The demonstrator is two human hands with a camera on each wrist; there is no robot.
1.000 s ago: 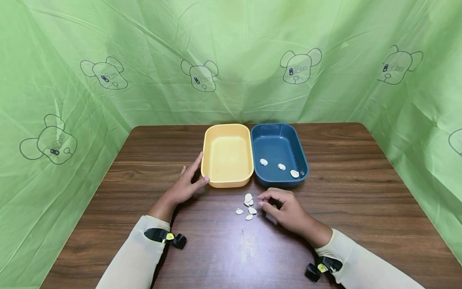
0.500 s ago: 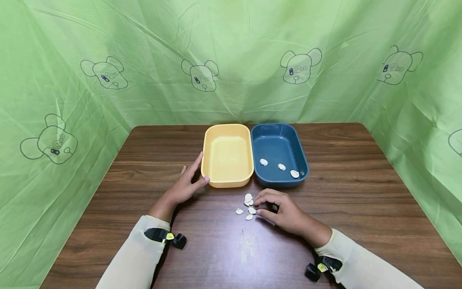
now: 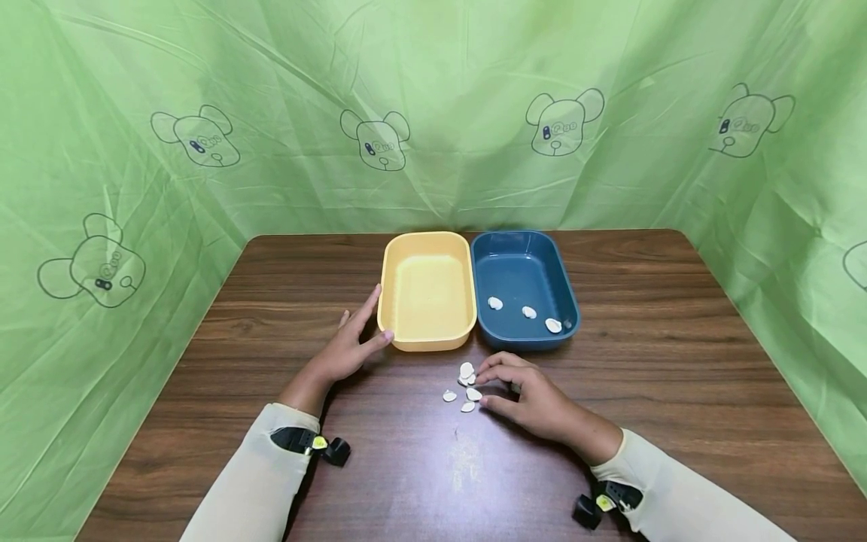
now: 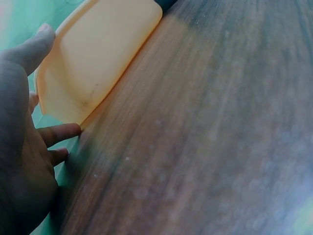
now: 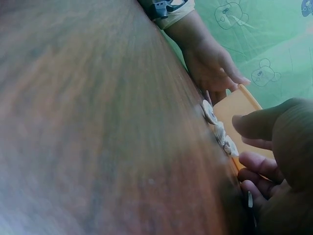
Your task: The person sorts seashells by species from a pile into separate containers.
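In the head view, my left hand (image 3: 345, 350) rests against the near left side of a yellow tray (image 3: 427, 346), thumb on its rim and fingers extended along its wall. My right hand (image 3: 535, 395) is beside a small group of white seashells (image 3: 467, 373), its thumb and forefinger apart around their right side. Its thumb tip is close to one shell (image 3: 473, 394); whether it touches is unclear. In the right wrist view, the shells (image 5: 219, 132) lie just beyond the thumb. A thin pale sliver (image 5: 250, 199) shows by the lower fingers; I cannot tell whether they hold it.
A blue tray (image 3: 524, 342) stands right against the yellow one, with 3 white shells (image 3: 529, 312) inside. Both trays are at the back of the brown wooden table (image 3: 650, 339). Green cloth (image 3: 447, 90) hangs behind and at both sides.
My right hand has moved slightly left toward the shells, and its thumb and forefinger have spread wider. The left hand and both trays stay where they were.
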